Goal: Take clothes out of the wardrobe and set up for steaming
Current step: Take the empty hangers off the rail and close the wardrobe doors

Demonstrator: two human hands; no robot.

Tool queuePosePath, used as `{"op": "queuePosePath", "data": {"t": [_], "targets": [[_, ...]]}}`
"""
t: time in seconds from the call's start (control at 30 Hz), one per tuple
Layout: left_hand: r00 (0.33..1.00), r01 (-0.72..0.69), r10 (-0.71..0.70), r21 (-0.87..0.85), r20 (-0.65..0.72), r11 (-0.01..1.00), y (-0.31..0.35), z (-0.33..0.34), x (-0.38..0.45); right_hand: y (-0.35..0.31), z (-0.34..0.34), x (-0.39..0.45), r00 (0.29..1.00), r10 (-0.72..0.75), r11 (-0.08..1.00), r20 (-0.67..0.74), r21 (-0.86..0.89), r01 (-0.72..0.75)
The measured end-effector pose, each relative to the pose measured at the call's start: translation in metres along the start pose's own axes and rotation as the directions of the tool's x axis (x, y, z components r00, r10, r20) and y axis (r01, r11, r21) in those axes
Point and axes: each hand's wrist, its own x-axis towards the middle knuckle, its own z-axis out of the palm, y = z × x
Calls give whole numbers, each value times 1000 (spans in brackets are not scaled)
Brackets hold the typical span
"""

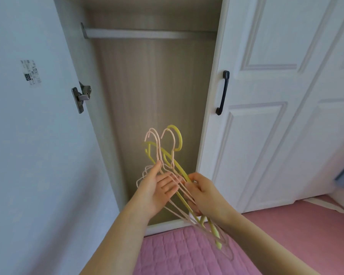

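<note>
Hangers [168,155] in a loose bunch, some pale pink wire and some yellow-green plastic, are held in front of the open wardrobe [153,96], their hooks pointing up toward the bare hanging rail [147,34] and their lower ends trailing down over the pink quilted mat [179,253] on the floor. No garment hangs on any of them.

The right hand [204,192] has its grip clamped on the bunch, fingers and thumb curled round the shoulders of the hangers near the middle. The left hand [157,187] lies palm up against the left side of the bunch with its grip apart: the fingers are straight, the thumb reaching up along a pink hook, touching the wires without closing on them.

Inside the wardrobe only the wood-grain back panel and the rail show. Its left door [38,135] stands swung open, with a metal hinge [80,98] and a small printed label [30,73] on its inner face. To the right a white panelled door [276,96] is closed, carrying a dark bar handle [223,92].
</note>
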Motion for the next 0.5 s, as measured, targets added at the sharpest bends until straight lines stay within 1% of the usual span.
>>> {"op": "queuePosePath", "data": {"t": [0.1, 0.2, 0.27, 0.4, 0.5], "targets": [[998, 5, 1, -91, 66, 996, -7, -4, -5, 12, -1, -14, 997, 34, 999, 64, -35, -32], [996, 4, 5, -105, 86, 994, -19, -10, -12, 20, -3, -23, 991, 70, 994, 117, -89, -59], [998, 3, 3, -93, 63, 996, -28, -13, -16, 22, -5, -27, 978, 116, 989, 172, -111, -98], [1000, 1, 0, -41, 30, 999, -44, -16, -26, 26, -8, -33, 920, 230, 972, 317, -117, -203], [1000, -13, 13, 27, -4, 1000, -54, -18, -33, 29, -5, -40, 904, 256, 966, 343, -123, -228]]}}
